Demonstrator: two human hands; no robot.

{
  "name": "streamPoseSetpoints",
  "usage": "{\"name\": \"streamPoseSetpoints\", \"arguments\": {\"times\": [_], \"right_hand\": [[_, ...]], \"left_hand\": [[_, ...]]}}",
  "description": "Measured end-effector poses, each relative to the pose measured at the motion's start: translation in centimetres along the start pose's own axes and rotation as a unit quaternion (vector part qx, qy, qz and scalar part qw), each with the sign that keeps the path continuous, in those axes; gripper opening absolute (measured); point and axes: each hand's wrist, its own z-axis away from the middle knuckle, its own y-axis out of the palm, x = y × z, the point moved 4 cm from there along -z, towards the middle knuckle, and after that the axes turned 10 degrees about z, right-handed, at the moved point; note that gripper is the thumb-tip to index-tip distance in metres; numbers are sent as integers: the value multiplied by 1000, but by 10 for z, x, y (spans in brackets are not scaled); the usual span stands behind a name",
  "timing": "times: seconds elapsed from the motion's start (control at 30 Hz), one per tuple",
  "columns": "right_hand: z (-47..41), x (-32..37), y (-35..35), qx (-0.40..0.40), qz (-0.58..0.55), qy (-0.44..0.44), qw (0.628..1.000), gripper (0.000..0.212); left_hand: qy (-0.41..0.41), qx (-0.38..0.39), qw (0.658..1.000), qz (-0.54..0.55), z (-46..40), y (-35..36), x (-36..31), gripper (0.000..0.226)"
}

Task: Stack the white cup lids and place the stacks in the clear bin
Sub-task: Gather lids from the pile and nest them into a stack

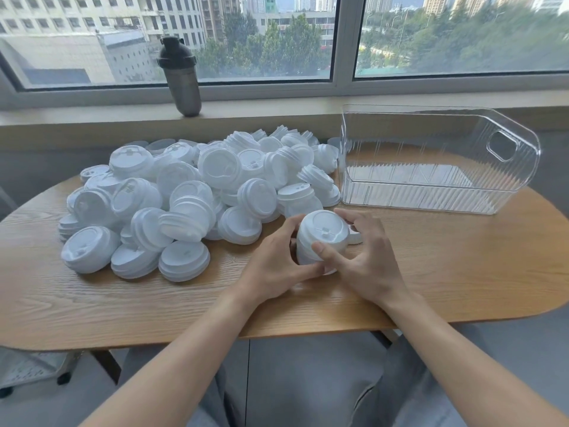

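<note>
- Spans the frame from 9 to 3 o'clock: wooden table (446, 272), oval, pale grain, pushed against the wall below a window (277, 41).
- Heaped at 10 to 11 o'clock on the table: pile of white cup lids (191, 192), loose and tilted every way, a few short stacks among them along the near edge.
- Stands at 1 to 2 o'clock: clear bin (505, 167), ribbed walls, handle cut-out in its right end, touching the pile's right edge at its left wall; no lids visible inside.
- Upright at 11 o'clock on the sill, beyond the pile: dark shaker bottle (181, 75), lid closed.
- Reaching in from 6 o'clock, just left of centre: left hand (274, 266), fingers curled round the left side of the lid stack (320, 238), thumb low against its base.
- Reaching in from 5 o'clock: right hand (369, 257), thumb pressed on the stack's near face, fingers wrapped behind its far right side, so gripping the same stack.
- Held between both hands at frame centre, at 3 o'clock of the left hand and 9 o'clock of the right: the lid stack, top lid facing up and slightly toward the camera, lower end touching or just above the table; cannot tell which.
- Lying just behind the right hand's fingers at 12 o'clock: single lid (355, 238), mostly hidden.
</note>
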Motion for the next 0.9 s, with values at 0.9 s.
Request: {"name": "streamPoseSetpoints", "arguments": {"times": [0.9], "right_hand": [[1,0,5,76,-21,15,997,57]], "left_hand": [[-1,-85,996,6,6,-10,-6,65]]}}
